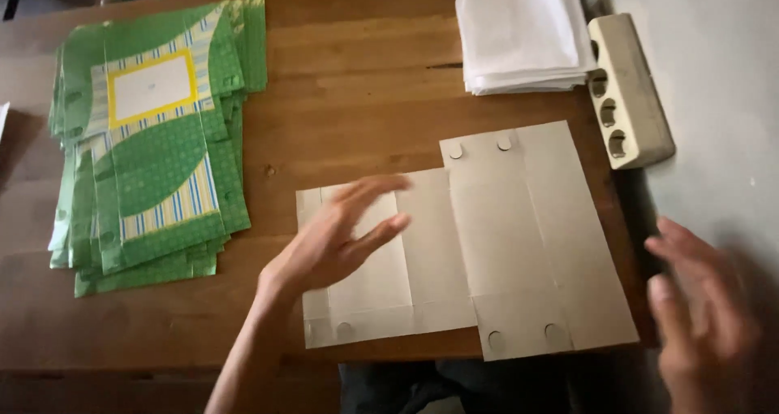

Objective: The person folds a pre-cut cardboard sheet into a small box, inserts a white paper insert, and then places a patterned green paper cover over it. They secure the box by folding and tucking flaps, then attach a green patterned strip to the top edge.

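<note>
A flat, unfolded cardboard box blank [519, 243], plain grey-white side up with crease lines and small round tabs, lies on the wooden table [357, 114]. My left hand [337, 239] hovers over or rests on its left panel, fingers spread, holding nothing. My right hand [702, 316] is blurred at the lower right, off the table's right edge, fingers apart and empty.
A stack of green patterned flat box blanks [154, 146] with yellow-framed white labels sits at the left. A pile of white paper sheets [519, 36] lies at the back right. A beige power strip [629, 89] rests along the right edge by the wall.
</note>
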